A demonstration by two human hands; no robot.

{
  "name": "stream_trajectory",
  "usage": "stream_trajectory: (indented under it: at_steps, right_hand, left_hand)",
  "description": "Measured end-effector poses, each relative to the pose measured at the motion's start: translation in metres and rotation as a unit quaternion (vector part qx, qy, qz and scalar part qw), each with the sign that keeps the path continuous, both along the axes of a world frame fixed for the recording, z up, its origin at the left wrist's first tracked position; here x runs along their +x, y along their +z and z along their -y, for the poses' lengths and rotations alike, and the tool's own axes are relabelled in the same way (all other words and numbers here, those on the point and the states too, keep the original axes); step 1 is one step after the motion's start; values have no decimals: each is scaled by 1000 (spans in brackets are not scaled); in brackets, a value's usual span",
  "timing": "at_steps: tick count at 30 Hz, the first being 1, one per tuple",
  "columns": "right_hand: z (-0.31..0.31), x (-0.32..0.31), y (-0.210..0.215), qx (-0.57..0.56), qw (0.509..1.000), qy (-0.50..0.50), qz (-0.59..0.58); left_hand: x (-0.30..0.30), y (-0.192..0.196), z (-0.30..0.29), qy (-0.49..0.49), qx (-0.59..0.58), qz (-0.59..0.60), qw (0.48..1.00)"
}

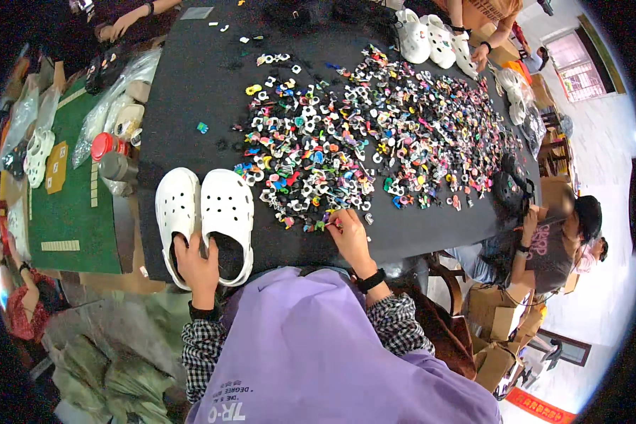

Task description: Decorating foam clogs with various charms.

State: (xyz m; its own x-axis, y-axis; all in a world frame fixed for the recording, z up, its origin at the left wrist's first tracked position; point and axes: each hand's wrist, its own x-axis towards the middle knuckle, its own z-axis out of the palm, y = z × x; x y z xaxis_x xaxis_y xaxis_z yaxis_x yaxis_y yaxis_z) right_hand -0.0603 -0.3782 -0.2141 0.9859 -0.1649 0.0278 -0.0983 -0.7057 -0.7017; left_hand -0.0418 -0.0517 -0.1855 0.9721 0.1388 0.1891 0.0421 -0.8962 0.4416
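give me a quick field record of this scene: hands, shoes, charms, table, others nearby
left hand: left hand rests on the heel ends of the pair of white clogs, between the two
right hand: right hand reaches into the near edge of the pile of small colourful charms, fingertips pinching at one; grip unclear
table: black table
side: red-lidded jar on the left by a green mat
others: more white clogs at the far end; a seated person at right
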Motion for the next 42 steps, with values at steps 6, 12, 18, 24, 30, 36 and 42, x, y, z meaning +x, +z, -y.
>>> stream_trajectory:
  at_steps: [6, 12, 18, 24, 30, 36, 42]
  right_hand:
    - [2, 8, 7, 31, 999, 2, -12]
    - [12, 9, 7, 93, 992, -67, -48]
    - [9, -4, 22, 71, 996, 31, -40]
    - [0, -17, 15, -14, 996, 73, -39]
    - [-7, -9, 27, -116, 992, -2, -49]
    - [-26, 17, 20, -86, 989, 119, 21]
    - [-55, 40, 6, -95, 960, 256, 70]
  left_hand:
    - [-2, -2, 0, 10, 24, 11, 1000]
    - [0, 1, 0, -3, 18, -11, 1000]
    - [0, 2, 1, 4, -8, -25, 1000]
    - [1, 2, 1, -5, 4, 4, 1000]
    - [1, 3, 1, 8, -4, -13, 1000]
    - [0, 1, 0, 10, -8, -16, 1000]
    - [0, -2, -1, 5, 6, 9, 1000]
